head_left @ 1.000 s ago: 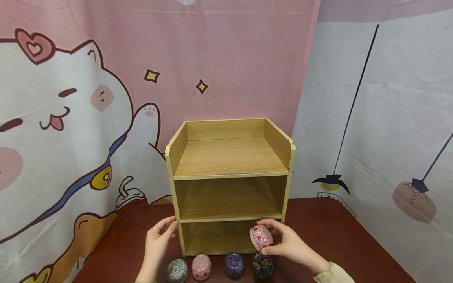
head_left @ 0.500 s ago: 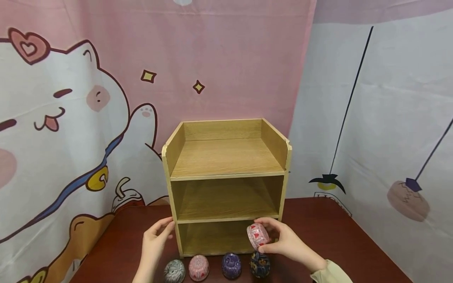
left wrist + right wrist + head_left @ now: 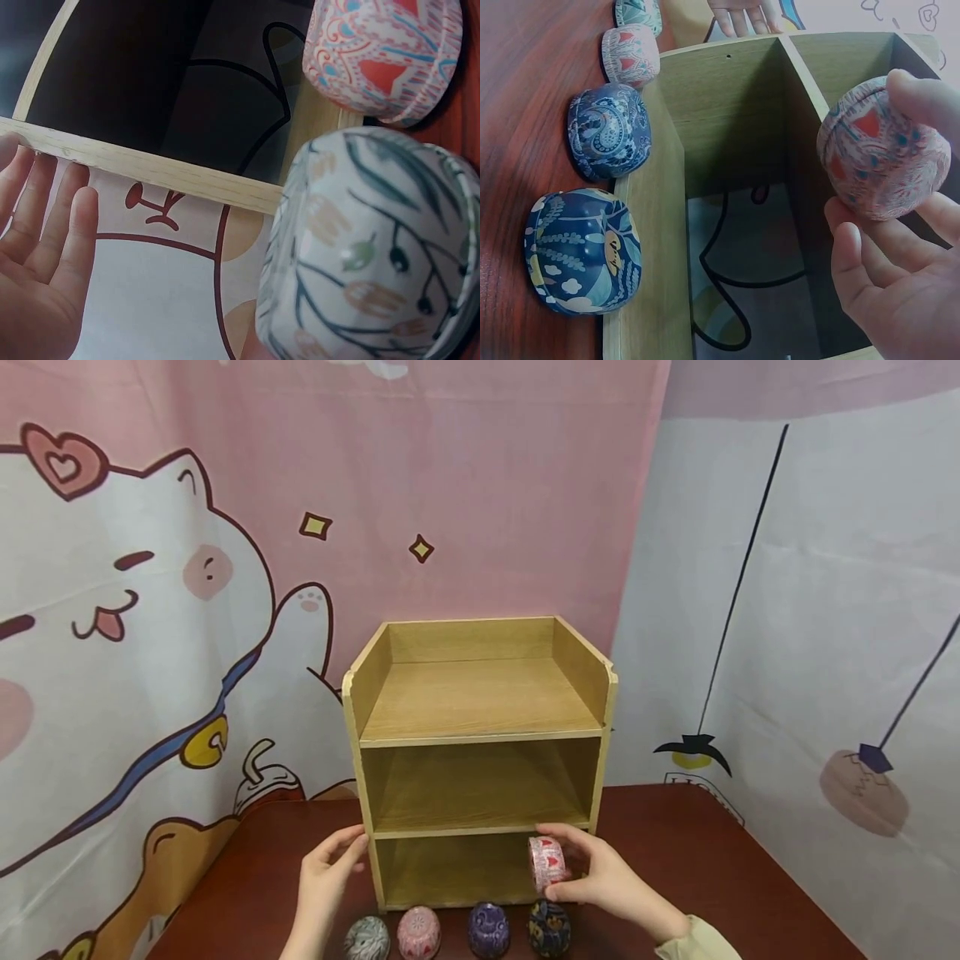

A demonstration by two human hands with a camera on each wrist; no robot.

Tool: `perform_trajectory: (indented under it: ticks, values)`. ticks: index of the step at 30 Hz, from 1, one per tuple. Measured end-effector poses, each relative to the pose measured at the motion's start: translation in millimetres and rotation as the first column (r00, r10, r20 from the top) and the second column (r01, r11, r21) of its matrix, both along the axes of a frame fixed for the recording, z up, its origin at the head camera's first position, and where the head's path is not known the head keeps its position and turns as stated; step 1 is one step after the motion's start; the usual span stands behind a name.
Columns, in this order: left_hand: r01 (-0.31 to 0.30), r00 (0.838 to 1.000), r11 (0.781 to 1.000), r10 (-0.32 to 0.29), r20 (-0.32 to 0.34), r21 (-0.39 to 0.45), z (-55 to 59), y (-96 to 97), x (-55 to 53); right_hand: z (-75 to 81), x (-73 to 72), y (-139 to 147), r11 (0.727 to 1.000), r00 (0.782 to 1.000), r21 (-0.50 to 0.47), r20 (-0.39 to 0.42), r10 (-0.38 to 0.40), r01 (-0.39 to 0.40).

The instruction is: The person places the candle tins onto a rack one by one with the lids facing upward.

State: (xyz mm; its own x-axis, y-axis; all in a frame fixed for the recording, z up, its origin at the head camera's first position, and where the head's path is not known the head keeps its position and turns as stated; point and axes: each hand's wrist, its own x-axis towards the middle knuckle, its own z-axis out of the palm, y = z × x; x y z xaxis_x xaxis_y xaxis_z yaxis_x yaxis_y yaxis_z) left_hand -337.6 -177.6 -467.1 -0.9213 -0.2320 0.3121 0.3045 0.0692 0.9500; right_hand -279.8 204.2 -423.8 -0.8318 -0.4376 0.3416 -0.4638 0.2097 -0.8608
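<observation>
My right hand (image 3: 603, 875) pinches a small pink patterned tin (image 3: 547, 863) with red marks, held on its side in front of the lower compartment of a wooden shelf (image 3: 480, 828). In the right wrist view the thumb and fingers curl round this tin (image 3: 881, 154). My left hand (image 3: 324, 875) touches the shelf's left side panel; the left wrist view shows its fingers (image 3: 64, 217) nearly straight against the panel edge. Along the shelf's front stand a grey-green leafy tin (image 3: 367, 938), another pink tin (image 3: 418, 933), a purple-blue tin (image 3: 488, 930) and a dark blue floral tin (image 3: 549, 928).
The shelf has an open top tray (image 3: 480, 697), a middle compartment (image 3: 483, 785) and a lower one. It stands on a dark red table (image 3: 697, 860). A printed cloth (image 3: 495, 485) hangs behind, with another light cloth at the right.
My right hand has turned the pink tin so that its side faces the camera more. The left hand stays at the side panel, and the standing tins keep their places. The head view shifts slightly.
</observation>
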Motion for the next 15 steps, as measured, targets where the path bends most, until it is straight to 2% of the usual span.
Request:
perform_trajectory:
  ticks: [6, 15]
  values:
    - [0.004, 1.0, 1.0, -0.004, -0.007, -0.007, -0.9, 0.4, -1.4, 0.1, -0.3, -2.4, 0.999, 0.999, -0.03, 0.034, 0.021, -0.02]
    - [0.004, 1.0, 1.0, -0.004, -0.012, -0.024, -0.1, -0.6, -1.7, 1.5, -1.9, -5.7, 1.0, 1.0, -0.01, 0.009, 0.02, -0.02]
